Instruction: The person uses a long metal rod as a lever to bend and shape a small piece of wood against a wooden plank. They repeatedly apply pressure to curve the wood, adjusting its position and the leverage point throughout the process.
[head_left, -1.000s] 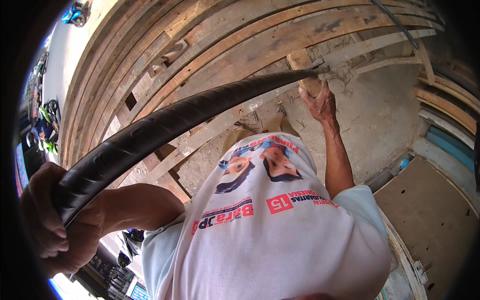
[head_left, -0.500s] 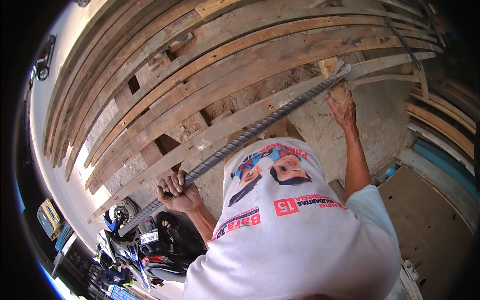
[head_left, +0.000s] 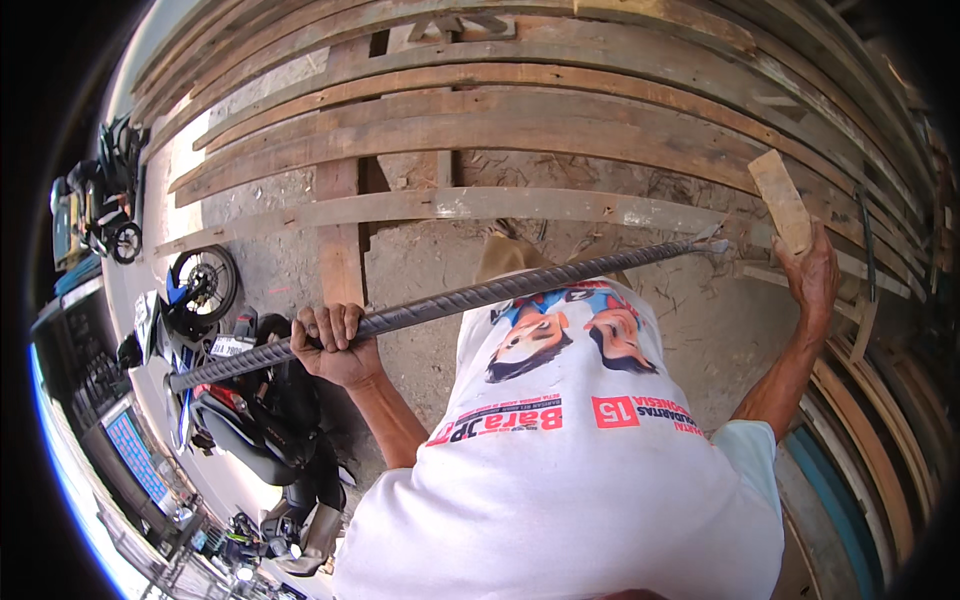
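Rebar [head_left: 470,297] — a long ribbed steel bar — runs across the person's chest, the left hand [head_left: 335,345] clenched around it near its lower end and its far tip close beside the right hand [head_left: 812,275], which grips a short wooden block [head_left: 781,200]. Steadying it probably calls for a firm left wrist — the tip looks prone to swinging. Whether tip touches block is unclear, and the white shirt [head_left: 560,470] hides everything below.

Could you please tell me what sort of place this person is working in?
Probably an outdoor building site or timber yard: long wooden planks lie stacked on dusty ground, the left hand grips a ribbed steel bar, and motorbikes stand parked nearby.
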